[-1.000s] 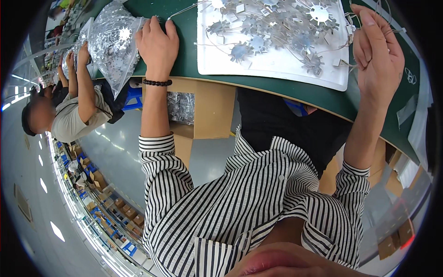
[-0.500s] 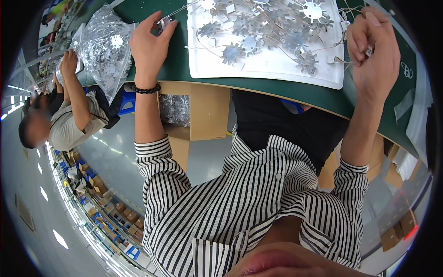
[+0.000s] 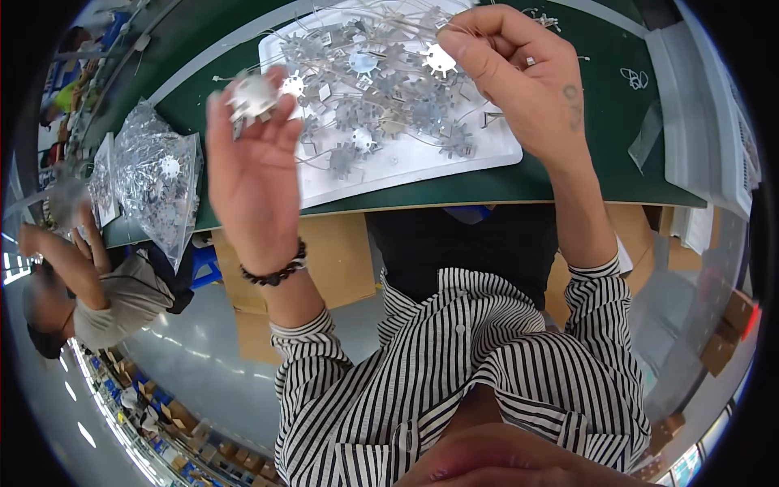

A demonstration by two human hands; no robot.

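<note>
A toothed silvery metal disc (image 3: pixel 253 96) sits in the fingers of my left hand (image 3: pixel 256 174), which is raised palm up over the tray's left side. Motion smears both disc and fingertips. My right hand (image 3: pixel 535 93) is closed in a pinch above the tray's right side, on thin wire leads (image 3: pixel 422 18). A small white connector (image 3: pixel 531 61) shows at its curled fingers. Beneath both hands the white tray (image 3: pixel 406 166) bears a tangled heap of similar toothed discs (image 3: pixel 363 61) with wires.
A clear plastic bag (image 3: pixel 158 174) full of toothed discs lies at the table's left. On the green table (image 3: pixel 617 154) to the right are a coiled wire (image 3: pixel 634 79) and a plastic strip (image 3: pixel 647 138). A cardboard box (image 3: pixel 300 260) stands below; another person (image 3: pixel 122 300) works at left.
My left hand has turned palm up and now shows a disc in its fingers. My right hand has moved left over the tray. The whole view has shifted.
</note>
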